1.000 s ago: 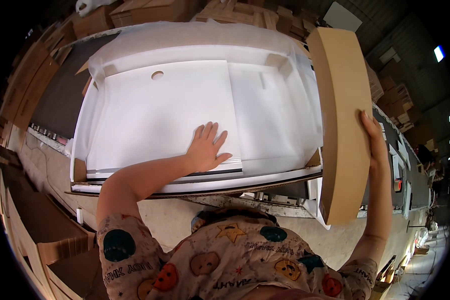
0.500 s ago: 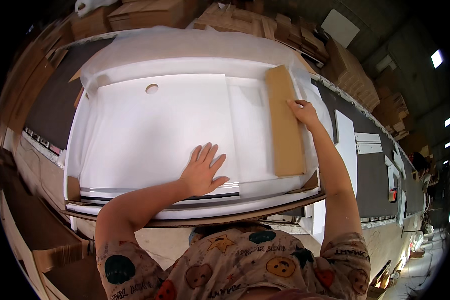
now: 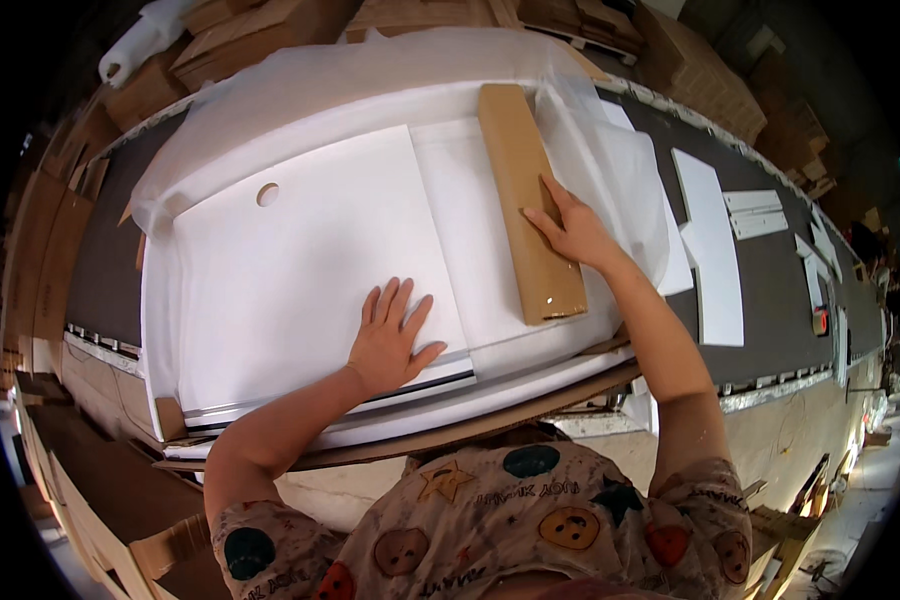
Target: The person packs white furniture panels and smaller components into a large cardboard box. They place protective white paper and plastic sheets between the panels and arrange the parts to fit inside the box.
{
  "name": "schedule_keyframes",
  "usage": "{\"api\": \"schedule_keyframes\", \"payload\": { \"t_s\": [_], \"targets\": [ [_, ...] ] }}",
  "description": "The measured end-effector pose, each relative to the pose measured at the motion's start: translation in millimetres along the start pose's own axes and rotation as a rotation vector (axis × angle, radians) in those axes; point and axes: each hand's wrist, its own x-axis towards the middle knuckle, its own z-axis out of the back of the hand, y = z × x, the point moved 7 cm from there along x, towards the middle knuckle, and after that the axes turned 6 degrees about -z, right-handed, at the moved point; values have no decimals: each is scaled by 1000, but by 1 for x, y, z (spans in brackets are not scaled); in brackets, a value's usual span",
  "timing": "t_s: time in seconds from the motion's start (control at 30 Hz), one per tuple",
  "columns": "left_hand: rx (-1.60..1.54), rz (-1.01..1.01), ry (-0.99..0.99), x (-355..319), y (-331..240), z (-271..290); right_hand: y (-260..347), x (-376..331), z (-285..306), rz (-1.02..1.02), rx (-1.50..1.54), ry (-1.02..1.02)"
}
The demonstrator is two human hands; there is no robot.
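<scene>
A large white tray-like panel (image 3: 300, 250) with a round hole (image 3: 267, 194) near its far left corner lies wrapped in thin white sheet on a dark conveyor. My left hand (image 3: 390, 338) rests flat on the white sheet near the panel's front edge, fingers spread. A long narrow brown cardboard box (image 3: 528, 200) lies flat on the right part of the panel, running front to back. My right hand (image 3: 570, 228) presses flat on its right edge at mid-length.
The dark conveyor belt (image 3: 790, 310) carries white foam pieces (image 3: 715, 245) to the right. Stacks of brown cardboard (image 3: 220, 30) line the far side and the left. A cardboard sheet (image 3: 530, 410) sticks out under the panel at the front.
My right hand has brought the brown box from upright at the right side down flat onto the right part of the panel. My left hand has stayed pressed on the sheet.
</scene>
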Motion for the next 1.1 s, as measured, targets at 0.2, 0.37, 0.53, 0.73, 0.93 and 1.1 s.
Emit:
{"api": "schedule_keyframes", "payload": {
  "t_s": [0.2, 0.37, 0.53, 0.73, 0.93, 1.1],
  "targets": [
    [12, 12, 51, 1, -2, -3, 17, -13, -2, -204, 58, 156],
    [19, 2, 42, 3, -3, -7, 9, -12, -10, -286, 143, 109],
    [8, 7, 23, 2, -3, -5, 5, -8, 27, -252, 361, -8],
    [7, 7, -4, 3, -3, 0, 32, -25, 59, -142, -74, -95],
    [11, 16, 14, -2, -3, 1, 30, -38, -37, 91, -765, -54],
    [1, -8, 11, 6, -6, -2, 37, -31, -22, 15, -547, 108]
  ]
}}
